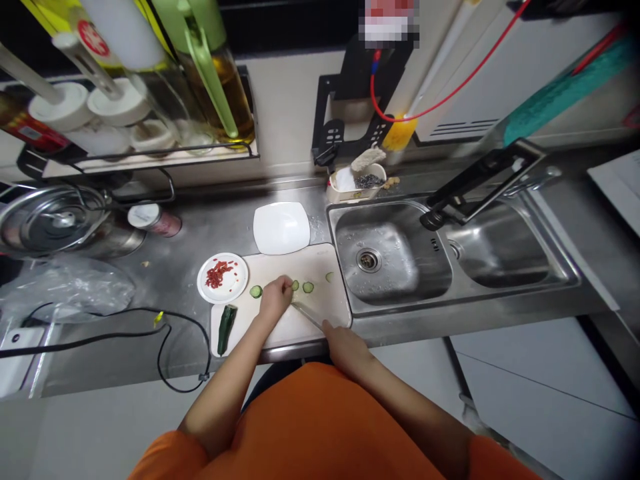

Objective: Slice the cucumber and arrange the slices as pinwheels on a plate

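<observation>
My left hand (276, 298) is over the white cutting board (320, 257), its fingers curled and pinched at a cucumber slice (295, 285) that shows by the fingertips. My right hand (349, 348) is closed round the handle of a knife (307, 315), whose blade points left and lies low over the board, its tip near my left hand. Another cucumber slice (308, 287) lies just right of the fingers. One more slice (256, 291) is left of my left hand, and a thin piece (329, 277) is near the right edge. A dark green cucumber piece (227, 330) rests at the board's left.
A white plate of chopped red pieces (204, 272) overlaps the board's upper left corner. An unfilled white square dish (281, 228) stands behind the board. A double steel sink (395, 303) adjoins on the right. Left are a black cable (185, 313), a jar (155, 220) and a lidded pot (120, 237).
</observation>
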Motion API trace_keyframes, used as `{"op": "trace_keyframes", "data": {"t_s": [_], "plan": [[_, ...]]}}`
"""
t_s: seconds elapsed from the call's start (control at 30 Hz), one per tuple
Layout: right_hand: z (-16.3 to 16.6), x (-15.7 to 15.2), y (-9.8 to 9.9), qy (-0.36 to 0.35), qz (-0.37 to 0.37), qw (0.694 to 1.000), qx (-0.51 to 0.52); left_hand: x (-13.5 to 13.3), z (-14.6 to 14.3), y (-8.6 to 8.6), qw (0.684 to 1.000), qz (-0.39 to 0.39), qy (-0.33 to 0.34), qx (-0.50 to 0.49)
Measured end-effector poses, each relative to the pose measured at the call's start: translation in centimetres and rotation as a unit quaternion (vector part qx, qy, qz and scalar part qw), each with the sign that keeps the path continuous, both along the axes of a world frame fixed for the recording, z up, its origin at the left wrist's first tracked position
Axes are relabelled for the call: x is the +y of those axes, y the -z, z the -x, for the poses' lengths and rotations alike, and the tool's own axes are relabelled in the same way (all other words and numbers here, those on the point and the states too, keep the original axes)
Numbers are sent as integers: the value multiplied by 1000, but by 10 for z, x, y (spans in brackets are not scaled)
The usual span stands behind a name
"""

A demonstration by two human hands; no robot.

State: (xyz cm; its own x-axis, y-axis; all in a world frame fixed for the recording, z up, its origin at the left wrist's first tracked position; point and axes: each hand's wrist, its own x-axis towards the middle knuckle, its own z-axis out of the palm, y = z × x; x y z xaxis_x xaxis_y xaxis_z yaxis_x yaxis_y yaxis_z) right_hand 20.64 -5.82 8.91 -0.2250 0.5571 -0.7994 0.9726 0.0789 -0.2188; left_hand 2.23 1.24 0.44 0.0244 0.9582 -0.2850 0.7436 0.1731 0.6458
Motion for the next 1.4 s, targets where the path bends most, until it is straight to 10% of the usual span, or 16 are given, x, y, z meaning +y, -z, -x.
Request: {"op": "trace_keyframes", "data": {"t_s": [0.23, 0.63, 1.4], "plan": [[-1, 2, 4, -13, -8, 1000, 1, 8, 34, -12, 995, 80, 47, 44], [11, 7, 3, -13, -42, 999, 23, -29, 24, 4, 987, -64, 16, 149], [43, 30, -1, -17, -30, 999, 17, -33, 23, 15, 990, -67, -22, 122]]}}
